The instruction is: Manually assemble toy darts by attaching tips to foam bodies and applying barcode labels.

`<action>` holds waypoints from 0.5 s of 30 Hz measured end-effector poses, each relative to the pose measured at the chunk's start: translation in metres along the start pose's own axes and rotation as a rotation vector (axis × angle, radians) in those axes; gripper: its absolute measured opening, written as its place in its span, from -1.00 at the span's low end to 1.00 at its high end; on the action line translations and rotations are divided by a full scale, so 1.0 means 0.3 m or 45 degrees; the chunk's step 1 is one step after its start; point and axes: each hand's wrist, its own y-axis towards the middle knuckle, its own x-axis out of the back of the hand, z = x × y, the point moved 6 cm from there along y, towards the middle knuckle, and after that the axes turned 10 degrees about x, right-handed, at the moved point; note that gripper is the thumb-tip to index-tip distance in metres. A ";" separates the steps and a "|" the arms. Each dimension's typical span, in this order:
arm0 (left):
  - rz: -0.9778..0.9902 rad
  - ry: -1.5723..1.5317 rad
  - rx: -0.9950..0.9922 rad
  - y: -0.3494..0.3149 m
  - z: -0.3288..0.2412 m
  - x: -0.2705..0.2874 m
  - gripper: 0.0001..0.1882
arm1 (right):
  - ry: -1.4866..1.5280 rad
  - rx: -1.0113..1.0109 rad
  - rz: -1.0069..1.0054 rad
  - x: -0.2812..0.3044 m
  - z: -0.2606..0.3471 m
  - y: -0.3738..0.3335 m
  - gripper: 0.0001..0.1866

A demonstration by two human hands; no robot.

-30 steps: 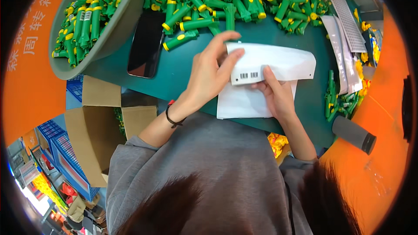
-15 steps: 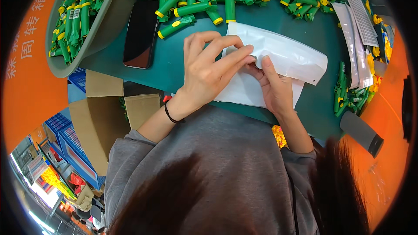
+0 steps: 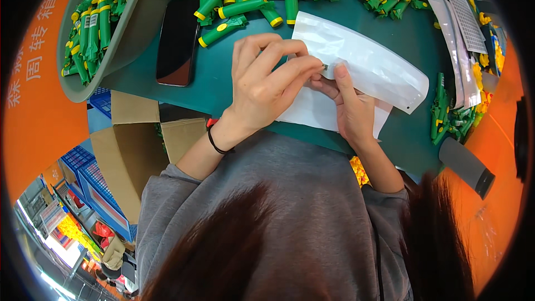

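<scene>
A glossy white sheet (image 3: 368,58) curls upward over the front of the green table, and more white paper (image 3: 312,111) lies beneath it. My right hand (image 3: 355,103) grips the sheet at its middle, thumb on top and the other fingers partly hidden under it. Close beside that thumb, my left hand (image 3: 264,81) has its fingertips pinched together at the sheet; whatever they hold is too small and too covered to make out. Green tubes with yellow ends (image 3: 220,30) lie just beyond my left hand.
A grey-green tub (image 3: 125,39) full of similar tubes stands at the left, next to a black phone (image 3: 176,42). More tubes pile up along the far side. Label sheets (image 3: 465,17) and a grey cylinder (image 3: 465,167) are on the right. An open cardboard box (image 3: 131,156) sits lower left.
The curled sheet has lifted and opened slightly, its right end shifting a little right. Both hands stay nearly in place, still together at the sheet.
</scene>
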 end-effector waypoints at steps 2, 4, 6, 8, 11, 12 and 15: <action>0.051 -0.006 0.022 0.011 0.004 -0.012 -0.79 | -0.028 -0.008 -0.015 0.002 -0.001 0.005 -0.66; 0.145 -0.081 0.056 0.034 -0.010 0.003 -0.78 | -0.057 -0.005 -0.037 0.007 0.003 0.008 -0.65; 0.228 -0.165 0.079 0.042 -0.028 0.013 -0.77 | 0.080 -0.099 -0.067 0.007 0.002 0.014 -0.67; 0.320 -0.527 0.288 0.054 -0.017 0.004 -0.83 | 0.075 -0.385 0.158 0.004 -0.027 0.004 -0.70; 0.354 -0.695 0.541 0.045 0.035 -0.051 -0.87 | -0.246 -0.901 1.238 -0.067 0.043 -0.127 -0.79; 0.372 -0.634 0.505 0.048 0.037 -0.062 -0.89 | -0.260 -0.889 1.244 -0.091 0.126 -0.111 -0.79; 0.351 -0.645 0.535 0.037 0.055 -0.080 -0.89 | -1.010 -0.273 1.020 -0.118 0.343 0.024 -0.85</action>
